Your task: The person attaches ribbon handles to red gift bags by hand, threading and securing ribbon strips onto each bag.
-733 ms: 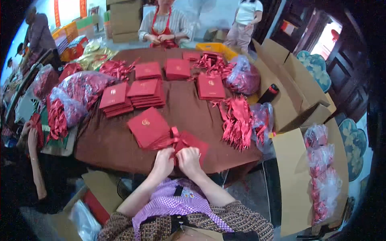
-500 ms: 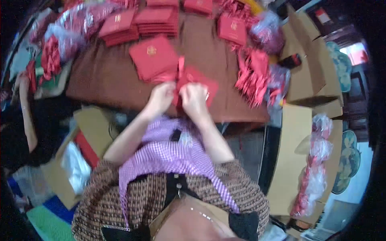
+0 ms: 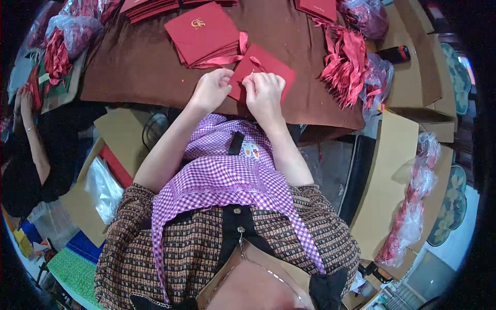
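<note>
A flat red square packet (image 3: 279, 67) lies turned cornerwise on the brown cloth, near the front edge. A red ribbon (image 3: 256, 62) lies across its upper part. My right hand (image 3: 265, 94) is over the packet, thumb and fingers pinched together at the ribbon; the exact grip is partly hidden. Beside the packet's left corner my left hand (image 3: 213, 89) is closed with curled fingers, and anything between the fingertips is too small to make out. Just beyond my left hand lies a stack of similar red packets (image 3: 199, 31) with a gold emblem, loose ribbon trailing at its right corner.
The brown-clothed table (image 3: 139, 67) bears more red stacks (image 3: 150, 9) at the back and a ribbon bundle (image 3: 347, 67) at right. Cardboard boxes (image 3: 385, 175) stand right and left. Another person's arm (image 3: 33, 134) is at far left, holding red ribbons.
My hands have moved slightly apart, the left one off the packet. The upright ribbon between them now lies lower across the packet. The view has shifted, with the table higher in the picture.
</note>
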The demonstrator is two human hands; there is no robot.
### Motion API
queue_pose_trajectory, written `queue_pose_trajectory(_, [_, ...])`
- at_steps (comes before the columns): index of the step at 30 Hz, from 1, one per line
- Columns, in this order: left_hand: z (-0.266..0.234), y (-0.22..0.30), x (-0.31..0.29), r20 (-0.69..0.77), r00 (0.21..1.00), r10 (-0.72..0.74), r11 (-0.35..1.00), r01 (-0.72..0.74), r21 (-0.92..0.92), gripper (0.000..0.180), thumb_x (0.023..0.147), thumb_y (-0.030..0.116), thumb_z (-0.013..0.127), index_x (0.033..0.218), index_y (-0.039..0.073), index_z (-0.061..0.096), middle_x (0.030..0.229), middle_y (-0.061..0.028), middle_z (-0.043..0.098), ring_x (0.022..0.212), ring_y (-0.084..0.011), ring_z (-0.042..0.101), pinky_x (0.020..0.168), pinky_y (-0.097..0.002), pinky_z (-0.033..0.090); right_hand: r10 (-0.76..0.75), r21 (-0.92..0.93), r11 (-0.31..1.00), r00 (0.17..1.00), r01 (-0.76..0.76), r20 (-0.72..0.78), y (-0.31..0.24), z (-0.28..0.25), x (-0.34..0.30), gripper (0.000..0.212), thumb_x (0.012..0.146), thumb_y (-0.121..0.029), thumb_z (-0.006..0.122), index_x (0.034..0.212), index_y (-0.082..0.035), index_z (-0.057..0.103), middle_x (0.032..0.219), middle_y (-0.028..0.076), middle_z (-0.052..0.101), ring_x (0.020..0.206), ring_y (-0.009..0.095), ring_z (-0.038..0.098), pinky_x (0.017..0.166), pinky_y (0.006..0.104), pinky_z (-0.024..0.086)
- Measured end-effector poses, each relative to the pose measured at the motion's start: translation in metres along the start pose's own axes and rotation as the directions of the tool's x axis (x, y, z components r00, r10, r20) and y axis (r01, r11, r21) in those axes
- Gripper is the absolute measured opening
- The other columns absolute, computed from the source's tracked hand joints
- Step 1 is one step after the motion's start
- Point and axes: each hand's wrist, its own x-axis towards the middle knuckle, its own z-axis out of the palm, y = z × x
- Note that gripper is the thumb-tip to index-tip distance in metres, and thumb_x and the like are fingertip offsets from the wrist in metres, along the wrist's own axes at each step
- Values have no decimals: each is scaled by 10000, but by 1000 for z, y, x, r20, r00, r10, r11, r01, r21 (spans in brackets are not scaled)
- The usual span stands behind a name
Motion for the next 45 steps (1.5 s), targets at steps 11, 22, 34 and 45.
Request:
queue_pose_trajectory(11, [-11,10,8,62,998,-33,980,44,-193,355,750,-43,593,1105,-36,590,981,-64,634,902,-156,590,812,-281,482,359,886,-12,825,-463,436,28,-22,79,103,763,13,517,732,-4,614,675,47,590,555,112,519,514,233,403])
queue_pose_trajectory(22, [-10,4,24,131,991,-6,960,43,-277,399,762,-76,584,1160,-78,559,988,-117,629,894,-172,597,794,-264,484,468,784,-547,668,-295,578,50,-16,67,126,928,-180,555,919,-60,594,687,8,561,599,137,542,551,276,467])
queue_pose_trajectory(34, [-6,16,13,82,997,-9,958,32,-284,444,729,-82,614,1167,-94,547,901,-64,608,797,-130,576,711,-226,475,442,746,-594,652,-303,616,59,-7,62,133,930,-184,559,902,-55,570,709,15,547,643,135,519,622,288,460])
queue_pose_trajectory(45, [-8,24,-2,116,981,153,985,-142,-101,387,743,-80,599,1127,-32,597,826,14,595,697,-53,517,634,-190,435,457,755,-572,639,-321,618,50,-9,59,131,936,-179,543,898,-59,580,682,10,554,610,127,513,580,282,447])
